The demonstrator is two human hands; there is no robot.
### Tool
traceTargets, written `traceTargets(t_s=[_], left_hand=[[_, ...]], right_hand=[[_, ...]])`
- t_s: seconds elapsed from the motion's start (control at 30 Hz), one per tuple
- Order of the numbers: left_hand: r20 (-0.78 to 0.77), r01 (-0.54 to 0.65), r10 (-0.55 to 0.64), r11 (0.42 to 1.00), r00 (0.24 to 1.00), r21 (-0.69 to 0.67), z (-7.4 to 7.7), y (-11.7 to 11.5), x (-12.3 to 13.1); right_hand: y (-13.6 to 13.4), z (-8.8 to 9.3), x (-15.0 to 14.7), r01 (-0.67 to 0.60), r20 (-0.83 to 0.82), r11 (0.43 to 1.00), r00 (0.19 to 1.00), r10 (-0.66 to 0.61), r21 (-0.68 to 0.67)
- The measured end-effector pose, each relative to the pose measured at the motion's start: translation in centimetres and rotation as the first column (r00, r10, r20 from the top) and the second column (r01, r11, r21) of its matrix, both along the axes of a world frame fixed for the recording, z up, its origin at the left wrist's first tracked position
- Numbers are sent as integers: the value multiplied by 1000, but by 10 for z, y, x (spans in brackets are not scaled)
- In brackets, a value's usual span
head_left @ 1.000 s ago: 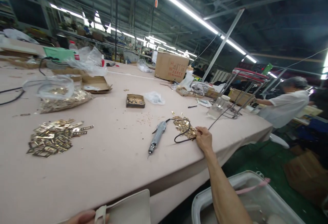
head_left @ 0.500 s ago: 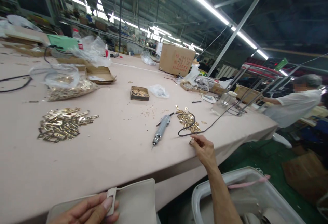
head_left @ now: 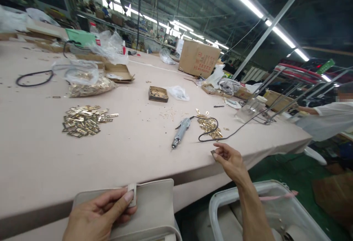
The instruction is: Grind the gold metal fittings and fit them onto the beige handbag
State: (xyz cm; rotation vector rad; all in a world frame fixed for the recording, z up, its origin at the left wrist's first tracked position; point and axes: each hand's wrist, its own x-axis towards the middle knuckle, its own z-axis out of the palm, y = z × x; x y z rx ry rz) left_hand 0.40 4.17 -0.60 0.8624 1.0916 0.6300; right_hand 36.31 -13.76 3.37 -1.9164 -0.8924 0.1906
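Note:
At the front edge of the table, my left hand (head_left: 103,213) pinches a short beige tab (head_left: 132,194) on a beige leather-like bag (head_left: 156,200), thumb on top. Over the table edge, my right hand (head_left: 230,160) holds a small dark metal plate (head_left: 213,153) between thumb and fingers. Just beyond it lies a heap of small gold metal plates (head_left: 208,125). A grey electric screwdriver (head_left: 181,132) with a black cord rests to the left of that heap. Farther left is a pile of rectangular metal frames (head_left: 82,121).
A small box of screws (head_left: 158,94) stands mid-table beside a clear plastic bag (head_left: 178,93). Lower right is a white plastic tub (head_left: 215,211). A large carton (head_left: 199,59) and a metal rack (head_left: 299,74) stand farther back. A person in a white shirt (head_left: 328,117) is at the right.
The view has shifted, so most table items appear farther right and the near ones higher. More of the bag shows. Both hands keep their grips on the tab and the small plate.

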Motion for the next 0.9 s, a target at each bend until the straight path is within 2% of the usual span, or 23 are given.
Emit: traceTargets(t_s=[0.07,0.17,0.27,0.37,0.47,0.57,0.7,0.8,0.9], left_hand=[[2,26,-27,998,1000,58,11,-4,-1],[44,45,-49,995,998,94,24,-9,-1],[88,9,-15,997,996,71,27,-10,2],[86,-23,19,999,996,43,25,-10,3],[82,-42,39,998,996,44,24,-11,3],[79,-53,49,997,996,50,22,-10,3],[51,-62,59,996,997,65,18,-9,5],[27,-57,56,996,998,73,15,-9,6],[30,-46,44,997,999,68,14,-11,6]], right_hand=[[11,6,-28,-104,-92,991,989,112,87],[32,11,-78,-202,-153,968,962,224,150],[57,10,-123,-298,-206,937,920,333,183],[86,6,-152,-376,-236,893,870,432,247],[114,-2,-160,-368,-156,898,899,410,243],[130,-8,-154,-409,52,905,913,406,119],[129,-9,-148,-454,352,882,810,468,-127],[125,-7,-149,-419,383,869,782,492,-262],[123,-3,-155,-439,326,863,801,502,-251]])
